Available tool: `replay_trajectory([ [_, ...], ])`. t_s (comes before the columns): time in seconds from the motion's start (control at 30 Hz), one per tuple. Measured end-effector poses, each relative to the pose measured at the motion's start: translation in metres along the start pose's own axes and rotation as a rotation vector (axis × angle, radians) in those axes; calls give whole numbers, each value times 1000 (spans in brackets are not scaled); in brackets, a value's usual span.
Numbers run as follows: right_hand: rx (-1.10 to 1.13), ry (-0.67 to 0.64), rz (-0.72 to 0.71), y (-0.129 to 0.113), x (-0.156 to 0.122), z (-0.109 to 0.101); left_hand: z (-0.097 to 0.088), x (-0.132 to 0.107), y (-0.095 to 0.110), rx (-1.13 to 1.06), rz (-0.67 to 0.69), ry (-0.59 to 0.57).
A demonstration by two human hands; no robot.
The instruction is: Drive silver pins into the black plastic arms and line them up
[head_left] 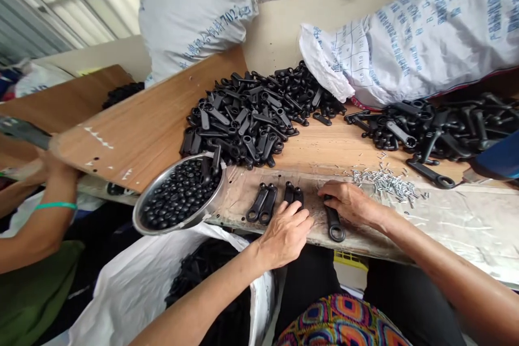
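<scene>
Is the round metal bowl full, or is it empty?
Quite full: small black round pieces reach near the rim of the metal bowl.

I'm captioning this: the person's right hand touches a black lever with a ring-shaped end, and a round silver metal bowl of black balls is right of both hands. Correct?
The side is wrong: in the head view, the silver metal bowl of black balls is to the left of the left hand and the right hand; the right hand does touch the black ring-ended lever.
</scene>
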State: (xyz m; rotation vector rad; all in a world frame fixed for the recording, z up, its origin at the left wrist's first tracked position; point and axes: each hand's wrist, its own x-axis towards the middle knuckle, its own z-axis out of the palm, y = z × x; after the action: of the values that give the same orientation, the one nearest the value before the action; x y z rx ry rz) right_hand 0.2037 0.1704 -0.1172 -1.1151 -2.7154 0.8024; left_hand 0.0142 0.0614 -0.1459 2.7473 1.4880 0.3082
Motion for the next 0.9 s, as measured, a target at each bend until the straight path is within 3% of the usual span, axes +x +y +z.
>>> replay_trajectory([
  [0.13, -180, -11, 120, -3, 7, 0, -4, -9, -3, -41, 35, -15],
  [0.2, -196, -20, 148, -7, 7, 1, -8, -13, -6, -67, 56, 38],
  [0.33, -150, -32, 69, -19, 12, 8, -20, -10, -23, -110, -20, 220],
  [0.4, -139, -31, 39, -25, 18, 12, -25, 0, -37, -88, -104, 237],
  [0.53, -139, -56, 36, -33, 34, 16, -27, 23, -63, -43, -176, 46],
  [0.63, -111, -68, 48, -38, 38, 14, -26, 27, -72, -31, -170, -61],
  [0.7, -85, -33, 45, -41, 30, 12, -25, 23, -73, 8, -137, -24],
  [0.77, -69, 46, 25, -42, 13, 8, -24, 16, -75, 68, -83, 86],
  [0.9, 37, 117, -56, -24, -46, -3, -23, 17, -83, 193, 44, 304],
])
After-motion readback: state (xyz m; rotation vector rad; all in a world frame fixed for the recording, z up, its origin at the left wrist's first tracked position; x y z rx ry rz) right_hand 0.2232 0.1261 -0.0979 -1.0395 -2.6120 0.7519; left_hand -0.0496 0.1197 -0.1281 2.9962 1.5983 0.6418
